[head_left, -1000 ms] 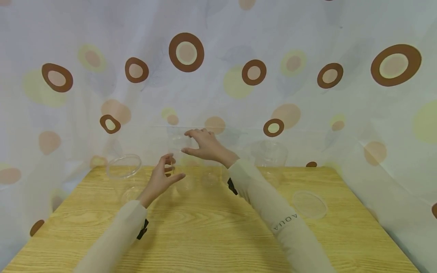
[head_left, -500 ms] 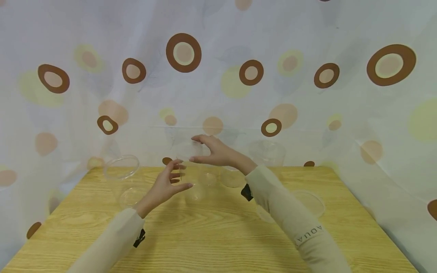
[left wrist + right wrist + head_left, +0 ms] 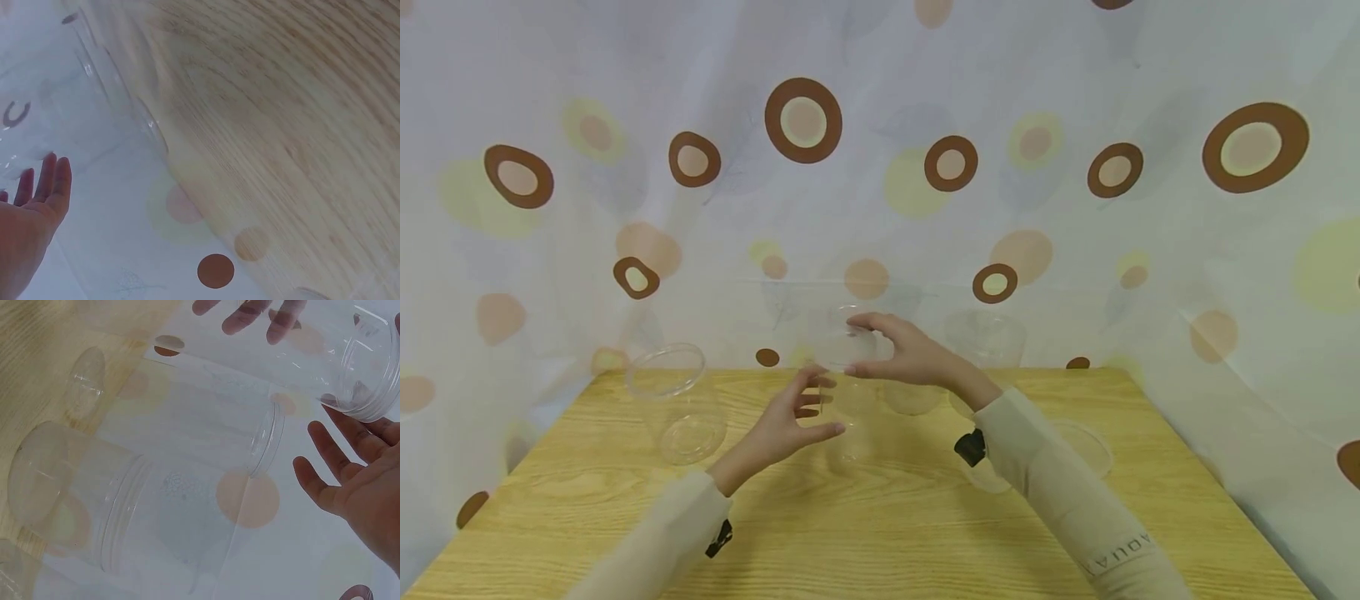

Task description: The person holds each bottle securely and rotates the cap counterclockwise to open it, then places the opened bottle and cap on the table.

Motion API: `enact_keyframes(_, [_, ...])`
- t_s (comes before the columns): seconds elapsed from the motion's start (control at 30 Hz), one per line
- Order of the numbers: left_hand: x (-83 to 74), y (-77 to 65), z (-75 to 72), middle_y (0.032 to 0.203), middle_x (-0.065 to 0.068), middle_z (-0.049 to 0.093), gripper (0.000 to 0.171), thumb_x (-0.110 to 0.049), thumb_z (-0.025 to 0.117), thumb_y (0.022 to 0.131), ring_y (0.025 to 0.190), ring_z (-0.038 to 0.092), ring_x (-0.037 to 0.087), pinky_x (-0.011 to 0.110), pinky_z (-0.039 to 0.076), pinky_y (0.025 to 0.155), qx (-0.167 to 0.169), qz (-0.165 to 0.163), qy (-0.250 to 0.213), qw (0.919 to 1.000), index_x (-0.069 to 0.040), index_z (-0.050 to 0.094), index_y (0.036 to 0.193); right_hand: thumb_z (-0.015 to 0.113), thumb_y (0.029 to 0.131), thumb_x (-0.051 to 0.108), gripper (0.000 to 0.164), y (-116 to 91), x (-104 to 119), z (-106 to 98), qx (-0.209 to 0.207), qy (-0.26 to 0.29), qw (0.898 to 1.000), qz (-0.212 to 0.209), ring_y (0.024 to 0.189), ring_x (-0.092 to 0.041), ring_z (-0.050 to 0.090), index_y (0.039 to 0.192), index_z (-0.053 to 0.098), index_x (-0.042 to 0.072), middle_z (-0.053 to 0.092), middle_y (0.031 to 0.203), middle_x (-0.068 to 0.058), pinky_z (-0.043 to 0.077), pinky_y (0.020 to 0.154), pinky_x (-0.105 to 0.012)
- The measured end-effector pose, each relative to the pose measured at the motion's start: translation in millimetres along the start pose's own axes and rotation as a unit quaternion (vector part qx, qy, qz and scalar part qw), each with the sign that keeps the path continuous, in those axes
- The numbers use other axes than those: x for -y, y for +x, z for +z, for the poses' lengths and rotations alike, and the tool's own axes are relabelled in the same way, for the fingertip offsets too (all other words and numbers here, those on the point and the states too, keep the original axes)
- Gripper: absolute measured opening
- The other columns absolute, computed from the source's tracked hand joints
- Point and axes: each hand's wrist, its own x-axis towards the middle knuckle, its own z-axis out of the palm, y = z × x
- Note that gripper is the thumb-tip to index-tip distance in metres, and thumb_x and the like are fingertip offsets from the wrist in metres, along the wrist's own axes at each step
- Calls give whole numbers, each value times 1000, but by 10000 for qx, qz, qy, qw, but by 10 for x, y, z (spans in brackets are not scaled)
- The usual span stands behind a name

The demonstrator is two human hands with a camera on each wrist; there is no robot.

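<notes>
A tall clear plastic jar (image 3: 857, 404) stands roughly upright at the middle of the head view, between both hands. My left hand (image 3: 778, 429) holds its side low down, with the thumb in front and the fingers behind. Up at the top, my right hand (image 3: 906, 354) grips the jar's rim end between thumb and fingers. In the right wrist view, left-hand fingers (image 3: 237, 319) show through the jar wall, and the right hand (image 3: 369, 478) reaches the ridged rim. The clear plastic makes it hard to tell whether a lid sits there.
A wide clear container (image 3: 688, 437) with an open rim stands at left on the wooden table (image 3: 850, 542). More clear jars (image 3: 985, 342) stand behind, towards the patterned backdrop. Flat clear discs lie at right, one (image 3: 1093, 450) partly behind the right sleeve.
Both hands and the jar between them have shifted to the right and somewhat nearer. Clear jars behind the right hand show more now. The container at left has stayed in place.
</notes>
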Motion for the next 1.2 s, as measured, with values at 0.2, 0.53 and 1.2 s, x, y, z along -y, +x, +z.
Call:
enact_keyframes(0.2, [-28, -7, 120, 132, 8, 44, 73, -22, 74, 77, 118, 49, 32, 49, 44, 93, 13, -105, -204, 9997, -29, 30, 135, 68, 81, 39, 66, -146, 11, 2, -491, 255, 9985, -20, 128, -20, 39, 135, 42, 12, 44, 138, -3, 33, 104, -45])
enact_keyframes(0.53, [-277, -17, 339, 130, 11, 43, 80, -13, 76, 74, 119, 47, 35, 54, 39, 96, -326, -398, -578, 9970, -17, 28, 138, 70, 79, 38, 67, -304, 7, 61, -940, 541, 9935, 340, 123, -21, 43, 135, 42, 15, 49, 133, -6, 35, 102, -47])
enact_keyframes(1.2, [-97, 12, 432, 122, 5, 53, 68, -19, 81, 69, 106, 59, 25, 48, 48, 87, -260, -87, -601, 9978, -28, 44, 125, 77, 73, 27, 61, -419, -17, 58, -1013, 893, 9905, 250, 120, -21, 47, 125, 52, 9, 53, 128, -4, 37, 101, -44])
